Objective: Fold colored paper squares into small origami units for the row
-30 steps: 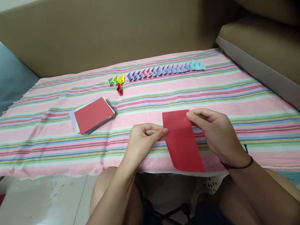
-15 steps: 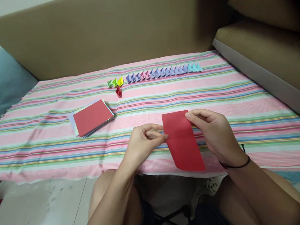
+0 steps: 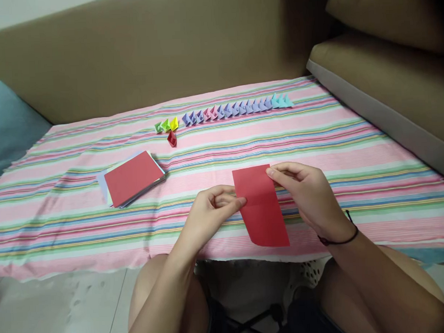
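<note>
A sheet of red paper [image 3: 262, 209] hangs between my two hands above the front edge of the striped cloth, with a faint crease across it and its lower end curling. My left hand [image 3: 213, 211] pinches its left edge between thumb and fingers. At the upper right corner, my right hand [image 3: 302, 190] grips the sheet the same way. To the left lies a stack of coloured paper [image 3: 134, 177] with a red sheet on top. Farther back stands a small dark red folded paper piece [image 3: 172, 138].
Behind it are green and yellow folded pieces [image 3: 166, 125], and a long row of purple, pink and turquoise folded pieces [image 3: 234, 109] runs rightward. The striped cloth [image 3: 203, 162] ends at a tan backrest [image 3: 158, 51]. Cushions [image 3: 380, 76] stand at right, a blue-grey one [image 3: 10, 126] at left.
The view has shifted slightly. Both hands keep their hold on the red paper, whose lower end sits a little higher and farther left in view.
</note>
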A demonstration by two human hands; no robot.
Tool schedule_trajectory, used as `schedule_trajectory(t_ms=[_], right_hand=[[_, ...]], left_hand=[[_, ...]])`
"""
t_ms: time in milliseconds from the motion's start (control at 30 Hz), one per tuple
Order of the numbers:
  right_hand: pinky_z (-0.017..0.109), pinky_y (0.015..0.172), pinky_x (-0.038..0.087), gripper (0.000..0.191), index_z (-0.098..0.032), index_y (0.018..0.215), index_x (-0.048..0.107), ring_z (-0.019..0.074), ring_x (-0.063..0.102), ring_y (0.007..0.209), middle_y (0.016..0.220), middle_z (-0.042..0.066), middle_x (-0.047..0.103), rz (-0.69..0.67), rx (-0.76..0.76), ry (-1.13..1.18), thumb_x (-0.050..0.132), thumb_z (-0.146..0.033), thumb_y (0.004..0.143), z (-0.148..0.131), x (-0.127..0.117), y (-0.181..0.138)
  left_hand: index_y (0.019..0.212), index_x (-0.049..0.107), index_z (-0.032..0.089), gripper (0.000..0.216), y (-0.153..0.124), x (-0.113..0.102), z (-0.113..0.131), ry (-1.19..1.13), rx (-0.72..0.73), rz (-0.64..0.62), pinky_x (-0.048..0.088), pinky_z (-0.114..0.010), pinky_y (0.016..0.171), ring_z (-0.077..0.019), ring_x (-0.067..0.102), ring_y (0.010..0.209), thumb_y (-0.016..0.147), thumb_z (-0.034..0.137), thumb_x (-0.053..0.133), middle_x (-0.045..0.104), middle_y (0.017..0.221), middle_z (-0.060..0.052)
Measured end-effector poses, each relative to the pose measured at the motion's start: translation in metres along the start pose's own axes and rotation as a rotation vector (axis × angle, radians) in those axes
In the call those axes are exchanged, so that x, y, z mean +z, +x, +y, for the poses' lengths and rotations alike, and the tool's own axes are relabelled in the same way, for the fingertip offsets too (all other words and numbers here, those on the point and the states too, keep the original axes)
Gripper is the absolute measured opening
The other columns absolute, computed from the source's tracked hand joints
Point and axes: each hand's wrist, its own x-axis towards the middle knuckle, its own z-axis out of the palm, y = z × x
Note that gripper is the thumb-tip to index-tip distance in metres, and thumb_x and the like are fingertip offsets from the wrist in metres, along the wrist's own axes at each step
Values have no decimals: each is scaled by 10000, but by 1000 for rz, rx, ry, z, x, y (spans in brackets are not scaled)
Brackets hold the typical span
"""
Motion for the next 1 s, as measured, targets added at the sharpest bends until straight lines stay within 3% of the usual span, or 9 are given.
schedule_trajectory(t_ms=[300,467,633,1000], right_hand=[[296,743,547,187,-200,802,696,174,657,790,837,32,700,-52,30,70,686,-386,782,-1,2,-1],[304,801,533,254,-204,891,712,185,660,884,934,47,711,-187,88,90,622,-432,827,-11,-2,-1],[283,682,532,215,-200,796,704,189,660,810,869,33,714,-339,176,25,693,-410,755,-14,-3,-4],[288,600,505,236,-193,728,699,189,639,717,775,34,704,-262,93,-75,666,-425,759,-6,-1,-6]], left_hand=[[814,751,148,239,4,3,-12,-63,-31,2,539,-305,771,-232,704,812,671,340,767,754,807,-73],[730,735,144,212,4,0,-9,-42,14,100,533,-293,732,-222,702,770,676,346,765,751,762,-71],[751,726,143,220,3,-1,-6,-84,51,157,530,-313,779,-227,701,794,683,348,762,752,781,-68],[800,740,149,273,6,0,-5,-131,25,90,509,-284,766,-185,678,745,712,407,729,745,816,-71]])
